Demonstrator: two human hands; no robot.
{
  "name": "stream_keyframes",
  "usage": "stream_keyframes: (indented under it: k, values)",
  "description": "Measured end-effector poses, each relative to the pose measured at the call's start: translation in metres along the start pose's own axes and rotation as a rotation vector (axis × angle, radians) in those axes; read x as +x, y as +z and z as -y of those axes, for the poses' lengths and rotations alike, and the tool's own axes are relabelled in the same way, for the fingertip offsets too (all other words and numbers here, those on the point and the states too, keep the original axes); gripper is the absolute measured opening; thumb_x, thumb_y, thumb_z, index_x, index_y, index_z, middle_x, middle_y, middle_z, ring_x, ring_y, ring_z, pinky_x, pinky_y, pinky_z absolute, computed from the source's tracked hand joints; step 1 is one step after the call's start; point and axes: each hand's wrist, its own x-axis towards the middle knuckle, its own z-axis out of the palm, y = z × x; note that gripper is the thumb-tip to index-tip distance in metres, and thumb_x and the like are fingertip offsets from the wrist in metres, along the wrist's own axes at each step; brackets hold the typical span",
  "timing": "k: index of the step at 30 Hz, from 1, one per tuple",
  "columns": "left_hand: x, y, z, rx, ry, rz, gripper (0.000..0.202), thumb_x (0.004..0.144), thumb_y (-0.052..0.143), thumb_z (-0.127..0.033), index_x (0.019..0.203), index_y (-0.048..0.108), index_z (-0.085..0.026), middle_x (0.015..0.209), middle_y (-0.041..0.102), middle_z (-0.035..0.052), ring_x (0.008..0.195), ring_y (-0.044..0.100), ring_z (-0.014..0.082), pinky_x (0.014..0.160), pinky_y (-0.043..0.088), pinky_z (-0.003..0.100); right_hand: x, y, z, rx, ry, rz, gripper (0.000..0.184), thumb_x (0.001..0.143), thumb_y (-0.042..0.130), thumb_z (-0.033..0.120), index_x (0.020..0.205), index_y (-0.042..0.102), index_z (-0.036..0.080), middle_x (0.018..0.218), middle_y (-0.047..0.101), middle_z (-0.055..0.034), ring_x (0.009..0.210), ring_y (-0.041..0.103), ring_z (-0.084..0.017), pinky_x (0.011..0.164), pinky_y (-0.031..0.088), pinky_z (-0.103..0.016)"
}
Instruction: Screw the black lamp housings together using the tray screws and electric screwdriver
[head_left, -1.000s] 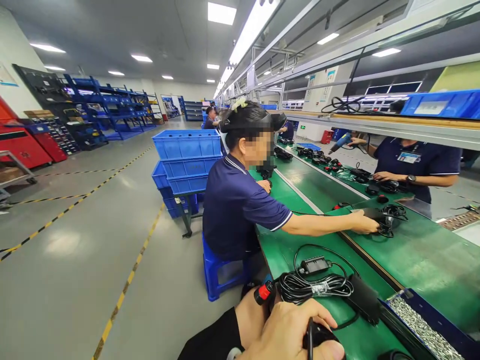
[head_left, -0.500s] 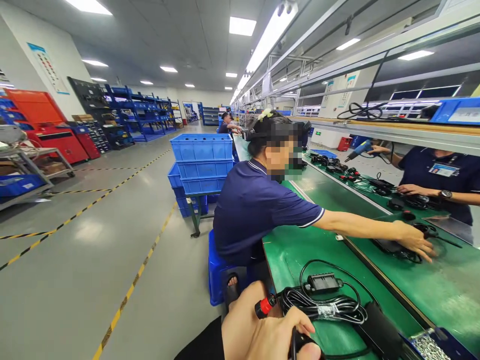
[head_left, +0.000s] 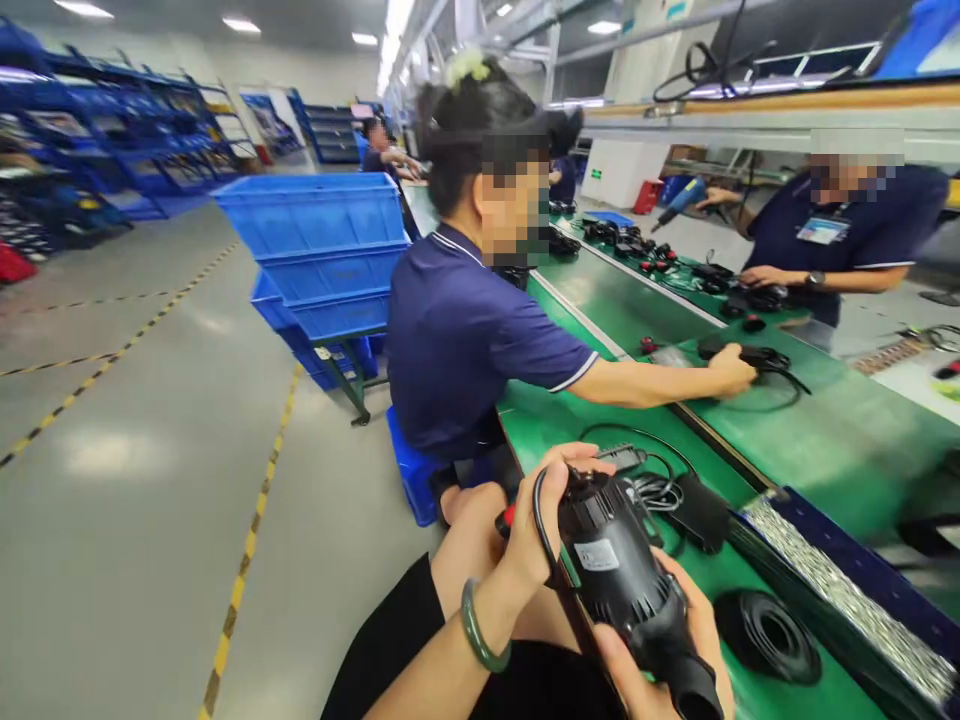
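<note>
Both my hands hold a black power tool [head_left: 622, 575] with a white label, low in the head view over my lap. My left hand [head_left: 544, 520], with a green bangle at the wrist, wraps round the tool's wide end and its black cable. My right hand [head_left: 686, 640] grips the narrow handle end from beneath. Just beyond the tool, a coiled black cable with an adapter [head_left: 656, 485] lies on the green bench [head_left: 765, 585]. A black ring-shaped part [head_left: 769, 635] rests on the bench to the right.
A seated co-worker in a dark blue shirt [head_left: 465, 345] reaches across to a black device on the green conveyor [head_left: 847, 430]. Another person [head_left: 840, 240] works opposite. A dark tray of metal screws [head_left: 847, 600] sits right. Stacked blue crates [head_left: 322, 265] stand on the grey floor.
My hands have lifted the black tool up into view, where before only one hand showed low with a cable. The view dropped and swung left. The co-worker's arm drew back toward the conveyor's edge.
</note>
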Motion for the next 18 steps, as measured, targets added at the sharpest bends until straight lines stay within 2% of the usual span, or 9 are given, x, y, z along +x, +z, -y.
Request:
stream_keyframes:
  k: [2, 5, 8, 11, 14, 18]
  values:
    - [0.002, 0.008, 0.001, -0.086, -0.056, -0.011, 0.046, 0.101, 0.037, -0.048, 0.104, 0.070, -0.015, 0.104, 0.076, 0.0106, 0.097, 0.069, 0.0247, 0.090, 0.052, 0.036, 0.003, -0.006, 0.000, -0.144, -0.104, -0.108, 0.089, 0.057, 0.081, 0.068, 0.129, 0.058, 0.022, 0.120, 0.068, -0.0117, 0.088, 0.069, -0.031, 0.069, 0.055, -0.038]
    - [-0.001, 0.013, 0.002, -0.106, -0.123, 0.064, 0.046, 0.101, 0.039, -0.046, 0.102, 0.073, -0.015, 0.111, 0.075, 0.0110, 0.106, 0.067, 0.0261, 0.099, 0.049, 0.037, -0.003, -0.008, 0.001, -0.245, -0.175, -0.226, 0.085, 0.061, 0.081, 0.065, 0.130, 0.058, 0.021, 0.114, 0.070, -0.0115, 0.078, 0.070, -0.027, 0.063, 0.054, -0.033]
    - [-0.004, 0.016, 0.011, -0.259, -0.212, 0.139, 0.044, 0.099, 0.045, -0.049, 0.109, 0.071, -0.016, 0.107, 0.076, 0.0102, 0.101, 0.069, 0.0272, 0.091, 0.053, 0.038, -0.017, -0.004, 0.001, -0.263, -0.185, -0.318, 0.083, 0.065, 0.079, 0.064, 0.133, 0.057, 0.022, 0.116, 0.070, -0.0113, 0.083, 0.071, -0.027, 0.068, 0.054, -0.033]
    - [-0.003, 0.022, 0.022, -0.352, -0.264, 0.212, 0.044, 0.097, 0.049, -0.052, 0.110, 0.071, -0.017, 0.102, 0.076, 0.0096, 0.098, 0.069, 0.0264, 0.085, 0.055, 0.036, -0.027, -0.004, 0.000, -0.247, -0.184, -0.354, 0.082, 0.068, 0.078, 0.062, 0.135, 0.055, 0.020, 0.117, 0.069, -0.0119, 0.084, 0.070, -0.026, 0.070, 0.053, -0.032]
    - [-0.002, 0.029, 0.026, -0.310, -0.267, 0.271, 0.047, 0.096, 0.050, -0.055, 0.111, 0.072, -0.016, 0.102, 0.076, 0.0097, 0.097, 0.068, 0.0252, 0.085, 0.054, 0.035, -0.031, -0.009, -0.001, -0.256, -0.177, -0.375, 0.082, 0.069, 0.078, 0.062, 0.136, 0.054, 0.020, 0.119, 0.068, -0.0128, 0.087, 0.069, -0.026, 0.071, 0.052, -0.032]
    - [-0.001, 0.035, 0.022, -0.229, -0.266, 0.321, 0.050, 0.092, 0.054, -0.058, 0.110, 0.073, -0.015, 0.105, 0.075, 0.0109, 0.102, 0.068, 0.0275, 0.089, 0.053, 0.036, -0.033, -0.015, -0.005, -0.285, -0.179, -0.419, 0.081, 0.071, 0.078, 0.061, 0.138, 0.053, 0.022, 0.125, 0.065, -0.0129, 0.099, 0.067, -0.029, 0.078, 0.051, -0.035]
